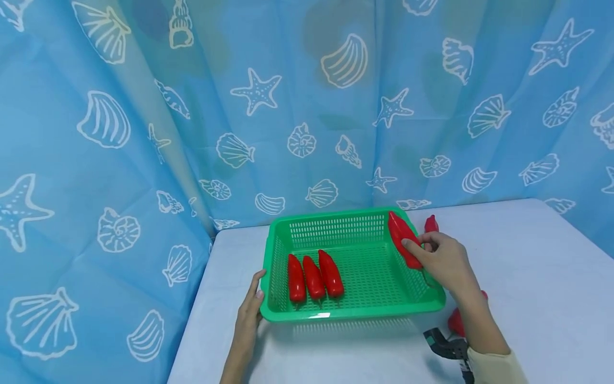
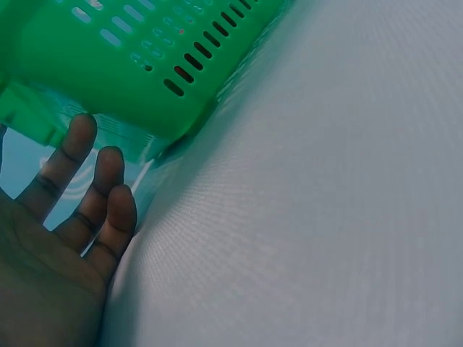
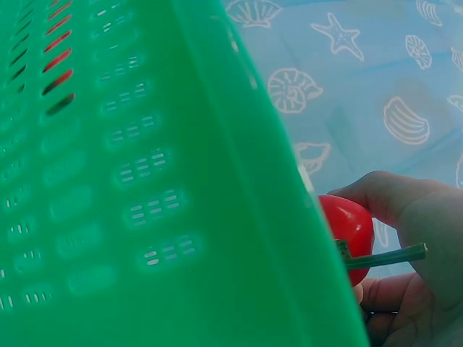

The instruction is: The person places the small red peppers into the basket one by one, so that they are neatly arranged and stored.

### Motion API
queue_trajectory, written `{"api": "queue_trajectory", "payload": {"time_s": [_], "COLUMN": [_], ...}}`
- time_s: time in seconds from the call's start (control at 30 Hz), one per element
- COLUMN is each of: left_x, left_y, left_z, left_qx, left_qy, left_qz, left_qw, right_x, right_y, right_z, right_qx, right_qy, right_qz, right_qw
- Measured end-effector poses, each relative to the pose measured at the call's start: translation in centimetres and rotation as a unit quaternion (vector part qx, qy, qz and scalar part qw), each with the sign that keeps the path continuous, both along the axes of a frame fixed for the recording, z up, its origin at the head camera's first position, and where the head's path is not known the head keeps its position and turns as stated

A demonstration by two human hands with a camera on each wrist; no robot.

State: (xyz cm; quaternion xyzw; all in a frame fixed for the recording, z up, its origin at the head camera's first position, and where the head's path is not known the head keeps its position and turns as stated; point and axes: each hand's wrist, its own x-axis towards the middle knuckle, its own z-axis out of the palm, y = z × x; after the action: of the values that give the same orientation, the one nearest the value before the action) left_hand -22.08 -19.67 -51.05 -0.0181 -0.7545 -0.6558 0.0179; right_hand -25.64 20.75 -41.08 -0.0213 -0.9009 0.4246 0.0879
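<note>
A long red pepper is pinched between the thumb and fingers of my right hand, over the right side of a green plastic basket. In the right wrist view, the pepper's rounded end and green stem show past the basket's rim. Three similar red peppers lie side by side in the left part of the basket. My left hand touches the basket's left rim near the front corner. In the left wrist view, the left hand's visible fingers are loosely extended beside the basket wall.
Another red pepper lies behind my right hand, outside the basket. More red shows beside the right forearm, partly hidden by it. A black wrist mount sits by the right sleeve. Behind the white table hangs a blue seashell curtain.
</note>
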Motion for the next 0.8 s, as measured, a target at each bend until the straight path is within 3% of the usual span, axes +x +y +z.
{"api": "queue_trajectory", "payload": {"time_s": [0.8], "left_x": [-0.2], "left_y": [0.1], "left_z": [-0.5], "left_qx": [0.005], "left_qy": [0.014], "left_qz": [0.005], "left_qw": [0.9999], "right_x": [-0.2], "right_y": [-2.0], "right_z": [-0.8], "right_qx": [0.000], "right_qy": [0.021], "right_qz": [0.036], "right_qw": [0.9991]}}
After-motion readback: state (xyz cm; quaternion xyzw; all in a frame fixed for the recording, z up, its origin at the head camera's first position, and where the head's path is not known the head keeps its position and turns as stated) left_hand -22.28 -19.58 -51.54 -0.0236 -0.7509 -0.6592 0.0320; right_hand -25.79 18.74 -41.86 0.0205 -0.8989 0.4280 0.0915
